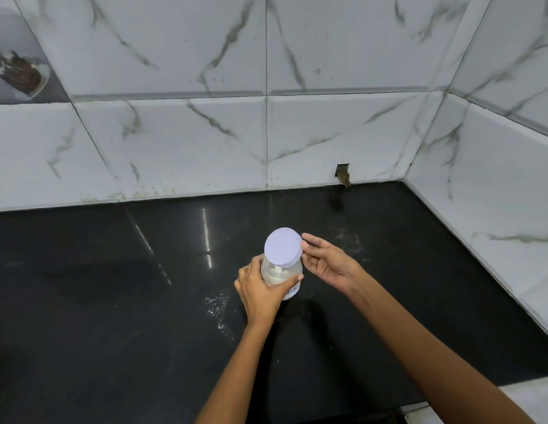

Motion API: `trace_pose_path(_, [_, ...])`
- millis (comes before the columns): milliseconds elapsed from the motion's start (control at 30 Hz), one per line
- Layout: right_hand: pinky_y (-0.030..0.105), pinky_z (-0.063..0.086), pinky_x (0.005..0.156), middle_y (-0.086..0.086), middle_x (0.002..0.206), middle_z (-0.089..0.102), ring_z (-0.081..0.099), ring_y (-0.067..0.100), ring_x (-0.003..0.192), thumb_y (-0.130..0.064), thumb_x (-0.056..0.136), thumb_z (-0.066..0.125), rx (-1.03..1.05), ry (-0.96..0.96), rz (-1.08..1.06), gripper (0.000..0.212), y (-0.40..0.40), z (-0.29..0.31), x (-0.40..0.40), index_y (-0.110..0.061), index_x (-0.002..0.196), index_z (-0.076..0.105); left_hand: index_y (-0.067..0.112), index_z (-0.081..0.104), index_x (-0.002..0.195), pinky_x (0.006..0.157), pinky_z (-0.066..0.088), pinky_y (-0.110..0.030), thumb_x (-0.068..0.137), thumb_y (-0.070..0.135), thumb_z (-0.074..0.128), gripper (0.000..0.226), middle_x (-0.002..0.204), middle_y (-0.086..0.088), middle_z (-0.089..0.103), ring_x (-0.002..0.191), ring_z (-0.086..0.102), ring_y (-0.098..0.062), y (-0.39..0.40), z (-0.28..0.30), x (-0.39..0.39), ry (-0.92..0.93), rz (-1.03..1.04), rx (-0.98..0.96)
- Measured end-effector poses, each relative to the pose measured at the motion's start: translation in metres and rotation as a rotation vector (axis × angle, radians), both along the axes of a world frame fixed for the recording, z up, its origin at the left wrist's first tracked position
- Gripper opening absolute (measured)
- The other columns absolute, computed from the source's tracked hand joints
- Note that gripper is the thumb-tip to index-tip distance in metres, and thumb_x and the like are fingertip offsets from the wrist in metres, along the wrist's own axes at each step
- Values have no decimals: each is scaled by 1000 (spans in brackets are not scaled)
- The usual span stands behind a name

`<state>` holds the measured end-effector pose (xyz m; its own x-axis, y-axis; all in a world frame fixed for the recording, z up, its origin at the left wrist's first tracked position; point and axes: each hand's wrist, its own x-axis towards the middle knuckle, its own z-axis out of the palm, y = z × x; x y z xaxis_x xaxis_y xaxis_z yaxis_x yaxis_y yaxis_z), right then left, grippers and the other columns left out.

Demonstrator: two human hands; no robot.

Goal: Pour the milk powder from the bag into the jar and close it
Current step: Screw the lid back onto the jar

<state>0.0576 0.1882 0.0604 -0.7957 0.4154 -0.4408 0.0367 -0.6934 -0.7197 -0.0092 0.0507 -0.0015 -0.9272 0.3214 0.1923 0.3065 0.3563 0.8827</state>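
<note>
Clear plastic jar (285, 278) stands upright on black polished countertop (113, 301), roughly mid-frame, w/ pale lilac round lid (282, 246) sitting on its mouth, looks a bit tilted toward the camera; can't tell if it's screwed down. White powder visible inside the jar thru the wall, and a label w/ dark handwritten letters on the lower front, partly hidden.

L hand (260, 290) wraps the jar body from the near-left side, fingers curled round it, thumb across the front over part of the label. R hand (326, 264) is at the lid's right edge, fingers loosely bent; fingertips (306, 244) touch or nearly touch the rim, not clear if they actually pinch it. Palm faces left toward the jar.

Spilled white powder specks (217, 304) lie on the counter just left of the jar & L wrist; a fainter dusty smear (349, 237) beyond the R hand. White marble-look tiled wall (205, 133) behind and on the right, w/ a small dark notch (343, 174) at the base. No bag in view
</note>
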Motion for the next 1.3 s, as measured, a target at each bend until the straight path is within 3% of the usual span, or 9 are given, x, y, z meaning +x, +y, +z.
trace_pose_path(200, [26,57,66,4,102,72,69,14,90,-21,92,59,490,-275,137,18,5,5,1,-13,104,69,25,59,106,89,27,-28,42,62,82,78,95,18,49,107,48,-16,-1,2,1,-15,-1,7])
trace_pose_path(333, [28,56,68,2,98,72,68,16,92,-40,78,74,951,-388,175,33,-8,13,-7,-12,96,69,24,56,104,89,31,-31,42,61,83,77,89,27,39,101,41,-12,-1,1,2,-16,5,12])
trace_pose_path(467, [39,52,89,2,116,64,61,20,106,-43,67,80,1430,-401,332,59,-19,15,-16,-15,116,60,27,57,105,92,37,-36,43,55,84,73,87,28,39,95,36,-9,0,0,1,-31,9,27])
trace_pose_path(633, [42,45,97,2,143,44,41,23,128,-46,69,75,1830,-545,597,74,-37,14,-28,-18,133,48,26,58,108,95,36,-36,48,30,85,66,87,30,43,101,44,-16,0,-3,1,-30,4,34])
trace_pose_path(900, [36,49,93,0,128,52,52,23,115,-17,62,83,1721,-406,732,65,-22,32,-33,-29,120,58,32,60,109,96,33,-32,37,51,88,79,92,37,42,94,33,0,0,-10,2,-71,41,100])
trace_pose_path(1067, [35,49,71,8,112,54,61,26,91,-74,65,61,2030,-680,605,79,-35,22,-34,-19,119,47,32,60,110,93,24,-26,44,49,85,72,99,19,62,104,46,-9,2,-13,0,-47,10,59])
trace_pose_path(1167, [29,37,55,6,89,62,58,23,73,-89,65,39,2082,-718,503,81,-33,24,-29,-13,93,51,29,61,107,95,23,-27,43,53,84,73,96,24,57,103,44,-7,2,-13,0,-65,24,64])
trace_pose_path(1233, [30,40,61,6,97,61,59,24,87,-85,69,42,2047,-658,516,78,-26,27,-24,-13,97,56,30,61,107,93,22,-26,41,55,82,73,94,27,55,100,42,-5,2,-12,0,-62,24,69])
trace_pose_path(1300, [37,46,81,5,125,53,54,27,111,-72,72,56,1935,-563,718,74,-24,31,-23,-17,122,53,34,61,109,91,20,-23,41,55,78,74,94,26,56,101,44,-5,2,-11,1,-53,22,66])
